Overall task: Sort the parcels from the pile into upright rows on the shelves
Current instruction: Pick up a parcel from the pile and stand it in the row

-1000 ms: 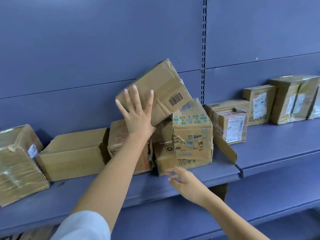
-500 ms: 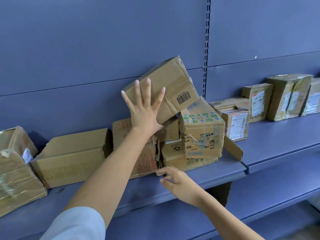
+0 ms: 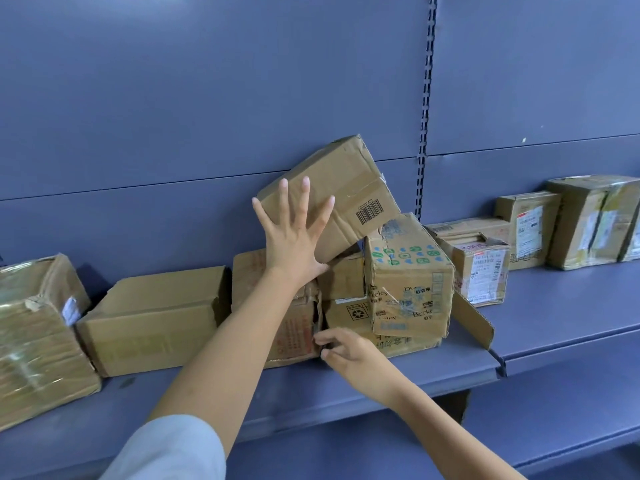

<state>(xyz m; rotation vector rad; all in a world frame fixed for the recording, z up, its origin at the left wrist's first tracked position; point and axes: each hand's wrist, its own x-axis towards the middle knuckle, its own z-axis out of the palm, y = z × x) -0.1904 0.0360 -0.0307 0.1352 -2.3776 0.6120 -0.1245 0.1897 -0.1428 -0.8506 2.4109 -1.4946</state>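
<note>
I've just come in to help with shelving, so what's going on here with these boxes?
A person is sorting parcels on a blue-grey metal shelf. Their left hand, fingers spread, presses flat against a tilted brown cardboard box with a barcode that tops the pile. Their right hand reaches low to the gap between a red-printed cardboard box and a carton bearing a recycling mark; whether it grips anything is unclear.
</note>
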